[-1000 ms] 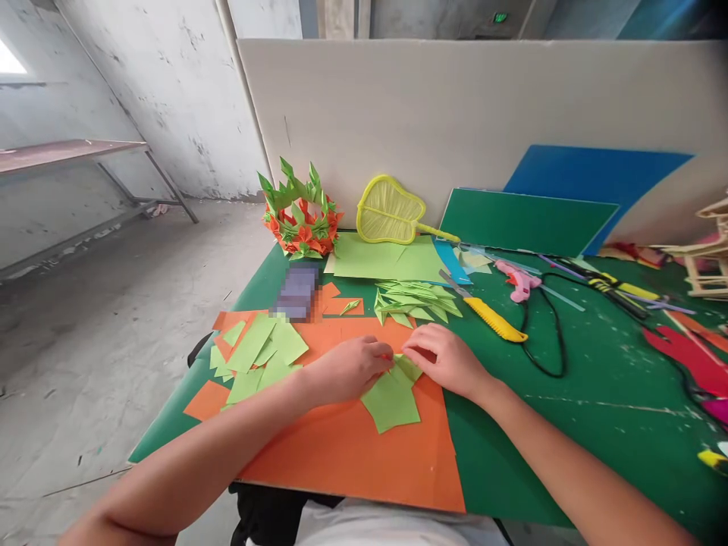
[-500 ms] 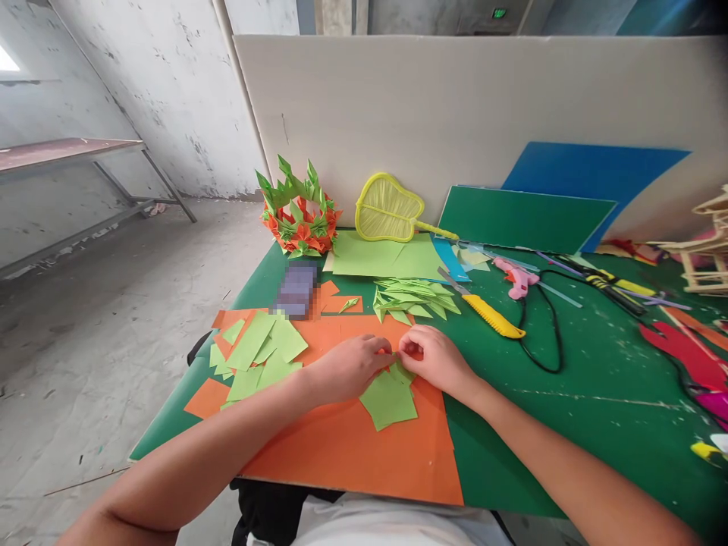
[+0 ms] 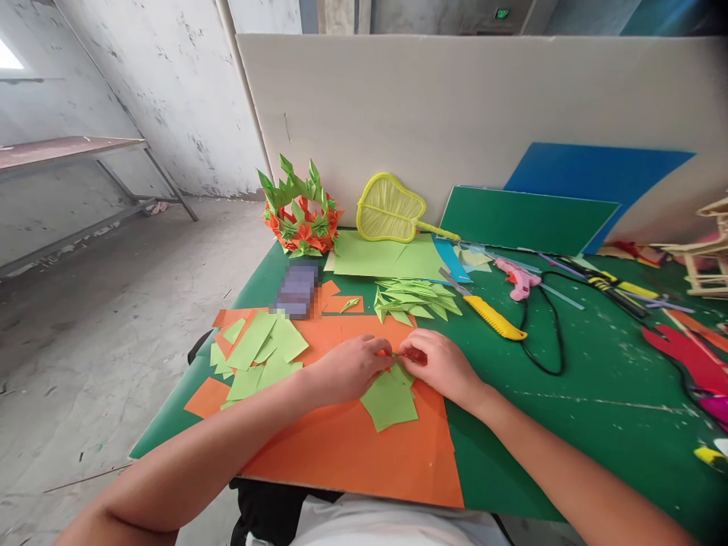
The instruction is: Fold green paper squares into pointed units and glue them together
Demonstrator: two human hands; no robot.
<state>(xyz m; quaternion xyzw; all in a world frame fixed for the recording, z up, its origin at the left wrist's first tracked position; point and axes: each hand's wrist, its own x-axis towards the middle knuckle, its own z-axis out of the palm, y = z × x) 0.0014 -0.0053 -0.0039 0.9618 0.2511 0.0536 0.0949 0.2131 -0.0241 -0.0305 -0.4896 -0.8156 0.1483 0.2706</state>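
My left hand (image 3: 348,368) and my right hand (image 3: 439,363) meet fingertip to fingertip over a light green paper piece (image 3: 391,396). Both pinch its upper corner, pressing it onto the large orange sheet (image 3: 364,447). The fingers of each hand are curled closed on the paper. A pile of folded green paper units (image 3: 415,299) lies just beyond my hands. Loose green paper squares (image 3: 258,353) are scattered to the left of my left hand.
An orange and green origami wreath (image 3: 299,212) stands at the back left, beside a yellow fan (image 3: 392,211) on green sheets. A yellow utility knife (image 3: 494,317), pink glue gun (image 3: 516,277) with black cord, and craft scraps lie right on the green mat (image 3: 597,379).
My right hand slid slightly left, closing against my left hand over the green paper's corner. The paper barely shifted.
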